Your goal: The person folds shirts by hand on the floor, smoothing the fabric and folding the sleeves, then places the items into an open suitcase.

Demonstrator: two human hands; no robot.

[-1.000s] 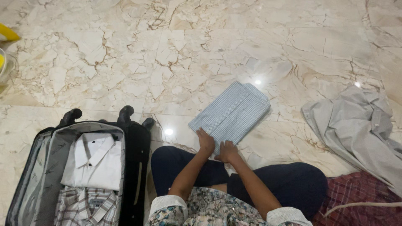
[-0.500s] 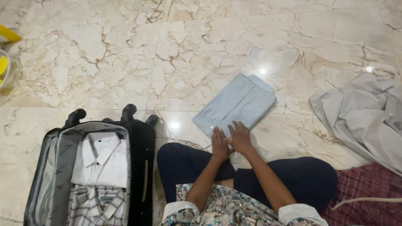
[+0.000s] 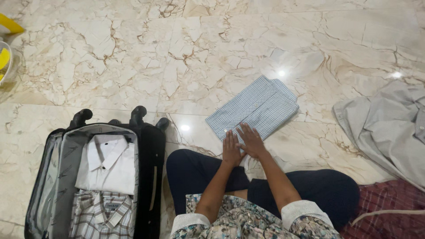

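A folded blue-and-white checked shirt lies on the marble floor in front of my crossed legs. My left hand and my right hand rest flat, side by side, on the shirt's near edge, fingers spread and pressing down. Neither hand grips anything. To my left an open black suitcase holds a folded white shirt and, below it, a folded plaid shirt.
A crumpled grey shirt lies on the floor at the right. A red plaid cloth is at the bottom right beside my knee. A yellow-and-clear object sits at the far left edge.
My hands went from gripping the checked shirt's near edge to lying flat on it with fingers spread. The view shifted slightly.
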